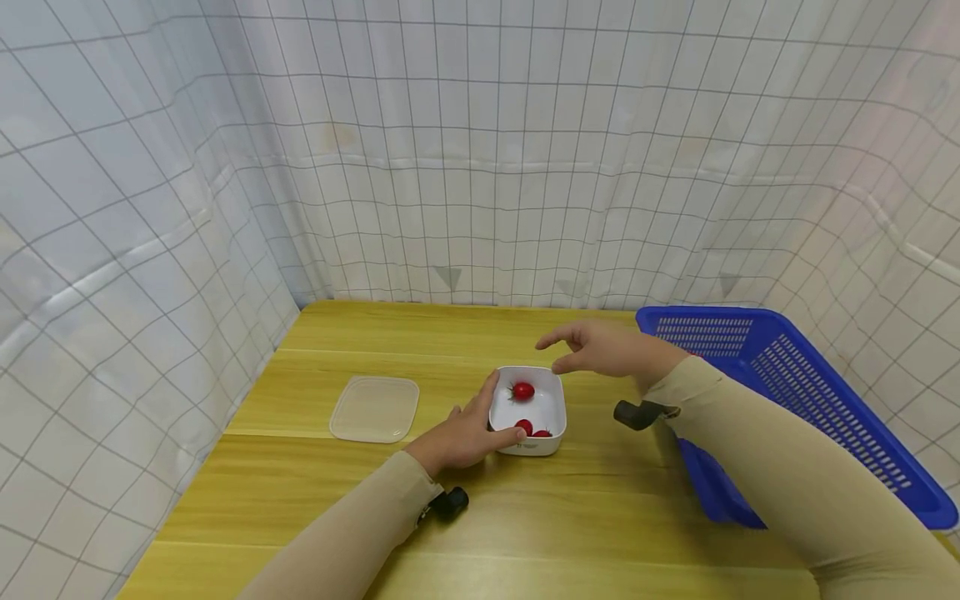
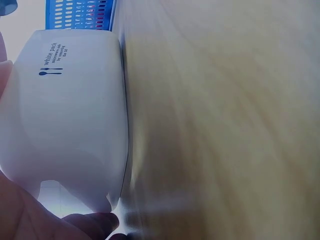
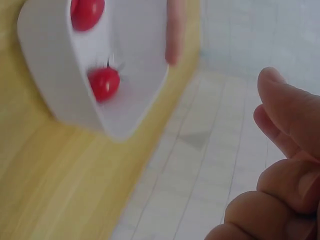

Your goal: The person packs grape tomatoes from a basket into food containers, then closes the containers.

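White container (image 1: 537, 447) stands upright — left side gripped by the left hand (image 1: 465, 435).

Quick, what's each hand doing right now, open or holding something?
Left hand: holding the white container by its side.
Right hand: open, holding nothing, near the container's rim.

Container (image 1: 534, 447) sat mid-tabletop (image 1: 450, 333); inside, one tomato (image 1: 522, 391) toward back, two more (image 1: 523, 427) against front wall. My left grip (image 1: 471, 435) lay around container's left side. My right grip (image 1: 600, 346) was near back right corner. Lid (image 1: 375, 409) lay left, apart; basket (image 1: 750, 312) right; sheet (image 1: 480, 167) hung behind.
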The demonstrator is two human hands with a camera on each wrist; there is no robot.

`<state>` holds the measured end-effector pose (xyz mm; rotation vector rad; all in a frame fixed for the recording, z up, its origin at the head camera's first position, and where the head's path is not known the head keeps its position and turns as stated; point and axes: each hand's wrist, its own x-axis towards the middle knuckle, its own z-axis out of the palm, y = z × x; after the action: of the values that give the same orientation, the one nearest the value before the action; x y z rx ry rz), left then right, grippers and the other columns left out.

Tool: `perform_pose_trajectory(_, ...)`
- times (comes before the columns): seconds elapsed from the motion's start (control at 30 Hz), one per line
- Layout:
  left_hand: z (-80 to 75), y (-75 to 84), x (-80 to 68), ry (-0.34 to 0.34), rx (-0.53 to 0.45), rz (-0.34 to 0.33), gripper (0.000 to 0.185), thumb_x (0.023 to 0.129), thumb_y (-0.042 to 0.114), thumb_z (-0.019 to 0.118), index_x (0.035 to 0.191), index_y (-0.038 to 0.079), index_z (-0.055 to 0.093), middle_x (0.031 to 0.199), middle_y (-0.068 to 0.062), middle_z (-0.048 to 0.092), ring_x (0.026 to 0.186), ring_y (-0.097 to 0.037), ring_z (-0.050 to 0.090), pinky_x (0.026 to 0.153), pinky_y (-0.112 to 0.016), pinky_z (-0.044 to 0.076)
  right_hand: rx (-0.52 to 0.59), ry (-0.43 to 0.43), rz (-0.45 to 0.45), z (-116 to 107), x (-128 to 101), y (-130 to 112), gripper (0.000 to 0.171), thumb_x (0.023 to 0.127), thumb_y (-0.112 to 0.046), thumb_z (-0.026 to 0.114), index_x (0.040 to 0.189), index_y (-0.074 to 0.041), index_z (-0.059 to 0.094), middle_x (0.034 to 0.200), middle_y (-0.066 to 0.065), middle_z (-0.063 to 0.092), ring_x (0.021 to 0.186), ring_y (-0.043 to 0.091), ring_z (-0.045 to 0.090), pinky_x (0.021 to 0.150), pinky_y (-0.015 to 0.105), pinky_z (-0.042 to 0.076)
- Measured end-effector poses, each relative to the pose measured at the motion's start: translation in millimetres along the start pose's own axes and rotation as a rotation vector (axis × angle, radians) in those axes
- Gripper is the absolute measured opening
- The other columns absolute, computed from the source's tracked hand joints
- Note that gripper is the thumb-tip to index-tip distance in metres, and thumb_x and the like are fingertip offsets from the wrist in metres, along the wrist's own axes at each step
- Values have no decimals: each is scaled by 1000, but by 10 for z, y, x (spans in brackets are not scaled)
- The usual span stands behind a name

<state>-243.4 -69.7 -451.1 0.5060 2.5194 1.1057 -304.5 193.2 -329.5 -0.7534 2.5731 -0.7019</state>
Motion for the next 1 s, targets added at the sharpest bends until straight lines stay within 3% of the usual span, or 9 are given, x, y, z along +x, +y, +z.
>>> perform_pose_trajectory(0.07,3,11,-1,2,3,-4,107,98,59,63,171,18,-4,176,-15,20,162,-35,24,130,-68,5,-13,63,34,-117,-85,101,45,101,-33,72,144,-21,66,93,-3,69,88,18,65,81,39,57)
perform_pose_trajectory(0.13,7,20,-2,5,7,-4,106,98,59,63,171,18,-4,176,-15,20,162,-35,24,130,-67,5,-44,126,73,-245,-176,230,45,101,-36,72,144,-23,66,69,-6,51,64,14,50,65,34,48)
perform_pose_trajectory(0.2,11,27,-5,7,8,-2,106,99,57,63,171,18,-3,176,-15,20,162,-35,24,130,-66,5,-47,175,113,-371,-280,388,44,102,-35,71,144,-22,66,63,-5,34,54,14,36,54,32,39)
perform_pose_trajectory(0.27,14,31,-8,8,9,-2,105,99,57,63,171,18,-3,175,-16,20,162,-35,24,131,-66,5,-62,218,147,-481,-394,573,45,103,-35,69,146,-20,65,66,-4,43,53,13,36,52,32,39)
perform_pose_trajectory(0.47,26,25,-11,13,17,-11,107,98,58,64,171,19,-4,176,-14,20,161,-35,26,131,-65,4,-175,284,222,-704,-700,1171,52,104,-41,66,146,-12,63,85,4,66,71,19,51,74,40,44)
perform_pose_trajectory(0.57,22,22,-18,11,15,-17,109,98,59,65,171,19,-5,176,-13,19,162,-35,26,131,-65,4,-204,288,249,-738,-803,1445,54,104,-43,66,144,-8,64,86,9,71,78,24,60,77,44,49)
perform_pose_trajectory(0.7,14,30,-22,6,14,-25,110,97,60,65,171,20,-6,177,-11,16,162,-35,24,132,-63,1,-187,275,297,-694,-919,1729,49,104,-35,66,142,-3,65,108,27,75,96,41,68,83,56,54)
perform_pose_trajectory(0.87,19,22,-7,7,11,-26,110,97,60,65,171,20,-6,177,-11,15,162,-34,23,131,-64,0,-182,231,303,-571,-991,1945,43,102,-24,68,137,1,67,144,38,56,128,61,54,103,73,45)
perform_pose_trajectory(1.0,25,23,-2,7,7,-24,110,97,60,65,171,20,-6,177,-10,15,162,-35,24,131,-64,0,-200,196,257,-470,-978,2044,40,98,-22,74,131,0,72,138,37,61,132,61,52,105,74,44)
